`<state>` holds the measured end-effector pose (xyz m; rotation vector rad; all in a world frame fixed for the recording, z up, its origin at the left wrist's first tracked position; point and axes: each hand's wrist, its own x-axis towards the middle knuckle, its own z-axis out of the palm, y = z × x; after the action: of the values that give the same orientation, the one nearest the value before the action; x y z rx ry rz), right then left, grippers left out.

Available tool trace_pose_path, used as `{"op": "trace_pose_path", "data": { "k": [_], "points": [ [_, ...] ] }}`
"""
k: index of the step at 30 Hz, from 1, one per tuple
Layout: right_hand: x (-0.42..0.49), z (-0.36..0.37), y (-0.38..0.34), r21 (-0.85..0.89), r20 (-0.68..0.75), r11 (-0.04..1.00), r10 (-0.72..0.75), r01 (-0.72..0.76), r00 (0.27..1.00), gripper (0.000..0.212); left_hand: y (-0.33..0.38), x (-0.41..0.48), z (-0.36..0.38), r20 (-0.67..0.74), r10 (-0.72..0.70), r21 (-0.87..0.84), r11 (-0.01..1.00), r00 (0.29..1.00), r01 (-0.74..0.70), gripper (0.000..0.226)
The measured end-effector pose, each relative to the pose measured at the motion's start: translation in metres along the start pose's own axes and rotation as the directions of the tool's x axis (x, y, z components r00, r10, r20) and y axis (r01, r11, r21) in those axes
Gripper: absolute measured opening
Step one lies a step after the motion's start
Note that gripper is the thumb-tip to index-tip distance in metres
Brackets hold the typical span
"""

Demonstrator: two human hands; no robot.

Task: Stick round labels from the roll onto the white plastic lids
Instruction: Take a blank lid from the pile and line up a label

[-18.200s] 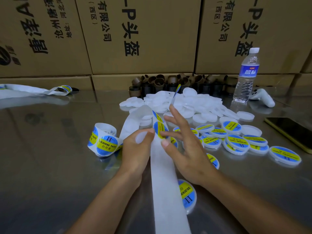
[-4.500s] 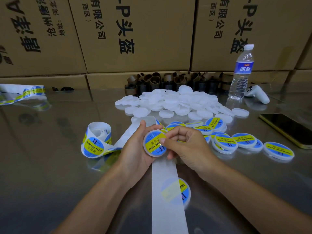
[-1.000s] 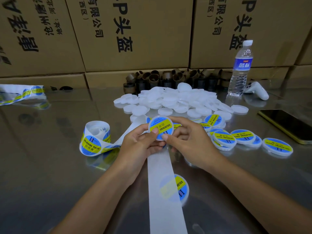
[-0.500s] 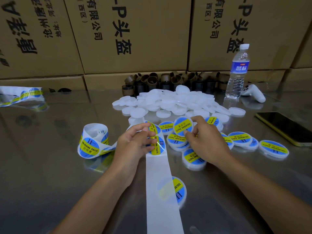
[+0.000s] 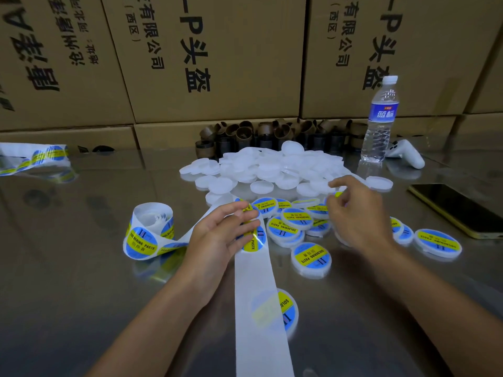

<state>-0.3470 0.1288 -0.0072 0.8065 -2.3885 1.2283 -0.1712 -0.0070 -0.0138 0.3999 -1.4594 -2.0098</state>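
Note:
My left hand [image 5: 217,238] rests flat on the white label strip [image 5: 258,308], fingertips over a blue-and-yellow round label [image 5: 254,240]. The strip runs from the label roll [image 5: 148,232] at the left, under this hand, then down toward me. My right hand [image 5: 359,213] hovers with loosely bent fingers over several labelled lids [image 5: 295,219] and holds nothing. Behind them lies a heap of plain white lids [image 5: 272,167]. One labelled lid [image 5: 311,258] sits alone in front, and another [image 5: 288,311] is half hidden under the strip.
The shiny metal table [image 5: 81,295] carries a water bottle [image 5: 379,121], a white controller [image 5: 407,155] and a phone [image 5: 457,209] at the right. Brown cardboard cores [image 5: 245,134] line the back. Cardboard boxes [image 5: 217,63] stand behind. A used strip [image 5: 35,157] lies far left.
My right hand has let go of the freshly labelled lid among the finished ones and moved right and back toward the plain lids. My left hand stays on the strip.

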Motion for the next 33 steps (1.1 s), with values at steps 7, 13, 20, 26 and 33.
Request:
{"op": "trace_pose_path", "data": {
  "k": [7, 13, 20, 26, 33],
  "points": [
    [0.032, -0.022, 0.054, -0.094, -0.114, 0.965, 0.234, -0.245, 0.965, 0.032, -0.002, -0.001, -0.001, -0.014, 0.021, 0.043, 0.999, 1.000, -0.021, 0.020],
    [0.046, -0.020, 0.067, -0.299, 0.103, 0.943, 0.183, -0.145, 0.978, 0.046, -0.006, 0.001, -0.001, 0.023, 0.021, 0.024, 0.999, 1.000, -0.021, 0.018],
    [0.045, -0.018, 0.062, -0.390, 0.281, 0.912, 0.247, -0.125, 0.927, 0.037, -0.009, 0.003, -0.002, 0.032, 0.039, 0.024, 0.999, 0.999, -0.040, 0.017],
    [0.040, -0.025, 0.054, -0.396, 0.089, 0.904, 0.213, -0.162, 0.973, 0.007, -0.008, 0.002, -0.002, 0.019, 0.039, 0.050, 0.998, 0.999, -0.040, 0.023],
    [0.041, -0.026, 0.063, -0.440, 0.084, 0.867, 0.299, -0.234, 0.950, 0.044, -0.008, 0.001, -0.001, 0.021, 0.036, 0.066, 0.997, 0.999, -0.037, 0.020]
  ]
}}
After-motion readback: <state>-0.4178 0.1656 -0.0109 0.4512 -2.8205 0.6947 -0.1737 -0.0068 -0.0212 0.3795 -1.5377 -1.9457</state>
